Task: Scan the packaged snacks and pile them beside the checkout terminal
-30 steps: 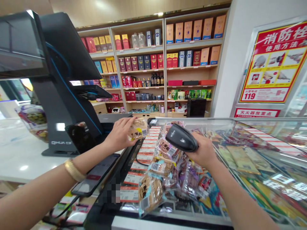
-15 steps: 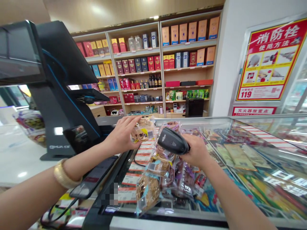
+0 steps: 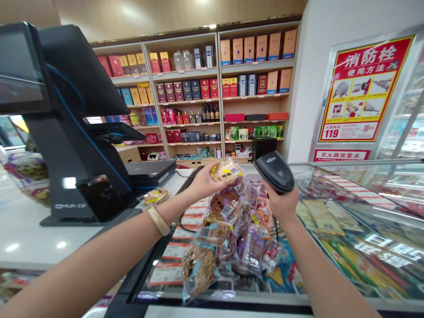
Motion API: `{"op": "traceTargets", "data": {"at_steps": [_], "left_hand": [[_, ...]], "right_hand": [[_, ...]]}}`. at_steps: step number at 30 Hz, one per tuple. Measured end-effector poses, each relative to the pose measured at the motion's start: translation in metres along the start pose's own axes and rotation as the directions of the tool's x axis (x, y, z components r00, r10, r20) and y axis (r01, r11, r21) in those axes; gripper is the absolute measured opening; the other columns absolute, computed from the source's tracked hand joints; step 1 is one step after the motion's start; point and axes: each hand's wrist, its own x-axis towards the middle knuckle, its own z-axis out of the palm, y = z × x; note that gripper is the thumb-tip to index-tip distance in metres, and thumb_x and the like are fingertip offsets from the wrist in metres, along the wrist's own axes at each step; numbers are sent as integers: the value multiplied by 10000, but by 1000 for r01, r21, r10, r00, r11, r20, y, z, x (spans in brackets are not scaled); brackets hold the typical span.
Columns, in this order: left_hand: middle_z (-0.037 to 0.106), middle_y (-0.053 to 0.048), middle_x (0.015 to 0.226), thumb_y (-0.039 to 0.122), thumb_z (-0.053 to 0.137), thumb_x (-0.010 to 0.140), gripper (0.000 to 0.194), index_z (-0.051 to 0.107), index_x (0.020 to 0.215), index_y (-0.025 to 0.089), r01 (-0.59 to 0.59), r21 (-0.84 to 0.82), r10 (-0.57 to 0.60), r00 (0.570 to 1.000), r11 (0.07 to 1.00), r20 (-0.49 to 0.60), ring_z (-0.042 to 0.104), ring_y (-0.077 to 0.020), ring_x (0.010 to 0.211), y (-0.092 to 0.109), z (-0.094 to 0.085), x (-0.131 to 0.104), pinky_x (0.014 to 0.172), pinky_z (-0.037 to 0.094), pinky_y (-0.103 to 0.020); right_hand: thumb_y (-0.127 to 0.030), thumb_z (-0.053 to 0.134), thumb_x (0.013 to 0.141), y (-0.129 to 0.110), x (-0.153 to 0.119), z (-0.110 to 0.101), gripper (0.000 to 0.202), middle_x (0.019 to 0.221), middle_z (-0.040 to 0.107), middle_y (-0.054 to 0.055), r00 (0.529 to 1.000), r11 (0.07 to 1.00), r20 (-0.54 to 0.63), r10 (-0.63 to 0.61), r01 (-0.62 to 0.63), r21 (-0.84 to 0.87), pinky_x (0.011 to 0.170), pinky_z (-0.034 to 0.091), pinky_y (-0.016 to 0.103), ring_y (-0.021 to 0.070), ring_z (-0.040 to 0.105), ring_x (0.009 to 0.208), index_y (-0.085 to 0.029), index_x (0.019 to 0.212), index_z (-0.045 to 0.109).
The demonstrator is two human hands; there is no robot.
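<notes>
My left hand (image 3: 208,180), with a gold bracelet on its wrist, is closed on the near edge of a clear-wrapped cookie packet (image 3: 225,174) with a yellow label. The packet is at the far top of a heap of wrapped cookies (image 3: 225,207), and whether it is lifted clear of the heap I cannot tell. My right hand (image 3: 283,201) grips a black barcode scanner (image 3: 275,171) by its handle, above the heap's right side. Another wrapped cookie packet (image 3: 155,196) lies on the counter beyond my left forearm.
The heap rests on the glass top of a freezer (image 3: 347,212) stocked with packaged goods. Price labels (image 3: 168,274) line its left side. A black checkout terminal (image 3: 99,132) stands on the white counter (image 3: 20,238) at left. Shelves of boxes and bottles (image 3: 188,92) stand behind.
My left hand has moved right, to the far top of the heap. My right hand has swung the scanner up and right, away from the cookies. A packet now shows on the counter.
</notes>
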Motion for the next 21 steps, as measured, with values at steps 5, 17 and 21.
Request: {"op": "traceTargets", "data": {"at_steps": [5,17,21], "left_hand": [[635,-168,1270,490,716,657,754,567,1292,110,2,72,-5,999,997,41,599,-309,1154,6,16,25,1015,447,-446],[623,-132,1298,498,441,843,587,586,1268,121,118,-5,-115,963,993,-244,567,-256,1204,-70,-45,19,1063,396,-378],[632,-175,1260,502,537,757,657,566,1285,111,430,299,-352,893,852,-281,583,-315,1176,-147,-98,-8,1011,433,-414]], "right_hand": [[-364,720,686,-2,1,0,221,592,682,57,1000,1000,-6,11,-11,-5,532,497,286,190,608,558,-154,652,662],[-372,717,685,-1,1,1,225,631,705,66,1000,1000,0,29,-29,-3,555,517,297,210,637,590,-150,696,684],[-361,717,683,-1,-1,1,222,637,702,63,999,1000,25,20,-20,-13,569,516,296,203,629,588,-144,710,679]]}}
